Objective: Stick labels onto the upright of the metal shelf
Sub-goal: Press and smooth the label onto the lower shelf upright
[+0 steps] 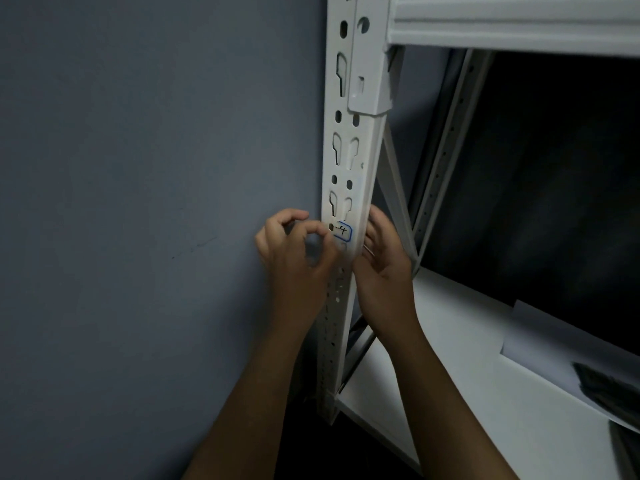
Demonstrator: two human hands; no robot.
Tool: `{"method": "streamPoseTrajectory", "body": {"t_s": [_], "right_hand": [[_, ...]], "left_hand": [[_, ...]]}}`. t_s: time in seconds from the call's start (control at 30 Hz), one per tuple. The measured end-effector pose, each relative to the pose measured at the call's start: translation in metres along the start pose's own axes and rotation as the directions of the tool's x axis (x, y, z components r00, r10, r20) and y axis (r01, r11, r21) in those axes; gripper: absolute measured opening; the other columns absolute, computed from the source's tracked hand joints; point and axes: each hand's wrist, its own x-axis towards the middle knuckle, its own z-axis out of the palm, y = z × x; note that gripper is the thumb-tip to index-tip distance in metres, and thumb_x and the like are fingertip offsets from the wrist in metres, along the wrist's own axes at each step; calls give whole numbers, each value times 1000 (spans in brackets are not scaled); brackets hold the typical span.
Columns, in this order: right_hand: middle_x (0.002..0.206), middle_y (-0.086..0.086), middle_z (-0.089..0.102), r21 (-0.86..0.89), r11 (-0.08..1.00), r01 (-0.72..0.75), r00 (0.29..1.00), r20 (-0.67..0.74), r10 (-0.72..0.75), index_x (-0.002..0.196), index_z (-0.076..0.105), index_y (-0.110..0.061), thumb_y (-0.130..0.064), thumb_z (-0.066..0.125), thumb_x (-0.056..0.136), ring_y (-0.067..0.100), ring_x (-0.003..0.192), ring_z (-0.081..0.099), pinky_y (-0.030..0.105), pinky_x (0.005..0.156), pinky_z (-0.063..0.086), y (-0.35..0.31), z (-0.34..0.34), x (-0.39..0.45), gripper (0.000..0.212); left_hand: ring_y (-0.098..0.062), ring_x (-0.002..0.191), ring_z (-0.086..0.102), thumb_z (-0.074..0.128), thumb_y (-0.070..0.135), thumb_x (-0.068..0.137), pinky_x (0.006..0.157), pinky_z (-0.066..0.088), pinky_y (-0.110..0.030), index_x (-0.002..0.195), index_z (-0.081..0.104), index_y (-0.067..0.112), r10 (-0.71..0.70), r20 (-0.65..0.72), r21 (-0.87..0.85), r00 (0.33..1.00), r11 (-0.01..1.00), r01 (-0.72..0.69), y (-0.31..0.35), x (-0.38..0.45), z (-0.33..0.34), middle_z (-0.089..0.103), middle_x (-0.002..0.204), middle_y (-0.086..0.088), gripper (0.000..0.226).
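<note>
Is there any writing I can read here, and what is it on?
"-4": handwritten in black on the blue-bordered label stuck on the white upright. Its left edge is hidden behind the left hand, so more characters may be covered.
No other text is visible.

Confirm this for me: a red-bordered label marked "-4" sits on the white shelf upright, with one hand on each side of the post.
Not quite: the head view shows the label has a blue border, not red. The rest holds: it sits on the white upright, marked "-4", with the left hand and right hand on either side.
</note>
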Motion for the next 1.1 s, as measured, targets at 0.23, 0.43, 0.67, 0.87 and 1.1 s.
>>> {"method": "streamPoseTrajectory", "body": {"t_s": [0.23, 0.43, 0.67, 0.87, 1.1], "right_hand": [[133, 5, 57, -26, 1000, 9, 1000, 22, -9, 143, 40, -10, 7, 57, 91, 6, 118, 58, 21, 93, 51, 4, -2, 2, 58], [127, -1, 50, -428, 894, 135, 944, -218, -247, 131, 53, -16, -13, 51, 91, 6, 116, 49, 9, 96, 40, 6, 0, -15, 40], [101, -3, 68, -204, 976, 77, 988, -114, -102, 106, 69, -16, -14, 64, 90, 6, 95, 64, 15, 82, 50, -11, 7, -26, 17], [89, -4, 71, 10, 996, -87, 991, -103, 87, 92, 71, -16, -7, 68, 84, 4, 84, 67, 14, 75, 52, -20, 6, -26, 12], [91, 3, 71, 159, 963, -218, 967, -98, 235, 88, 69, -17, -6, 64, 87, 12, 86, 68, 19, 77, 54, -17, 16, -25, 12]], "left_hand": [[-7, 106, 37, 57, 29, 86, 85, 35, -10, 85, 62, 26, -30, 120, -87, 992, 995, 41, 4, -3, -12, 44, 103, 13, 7], [-19, 108, 50, 55, 27, 88, 92, 45, -26, 81, 57, 38, -67, 205, -205, 977, 973, 110, 12, 0, -22, 48, 102, 19, 14], [-21, 110, 52, 55, 18, 91, 92, 45, -28, 78, 58, 37, -88, 288, -252, 954, 954, 165, 20, -4, -30, 51, 104, 11, 23], [-6, 95, 57, 58, 9, 90, 81, 44, -14, 82, 60, 34, -98, 350, -282, 932, 937, 204, 14, -8, -40, 55, 99, 8, 27], [-2, 85, 61, 64, 3, 84, 78, 45, -12, 78, 66, 31, -120, 339, -340, 933, 909, 241, 14, -5, -52, 61, 90, 6, 29]]}}
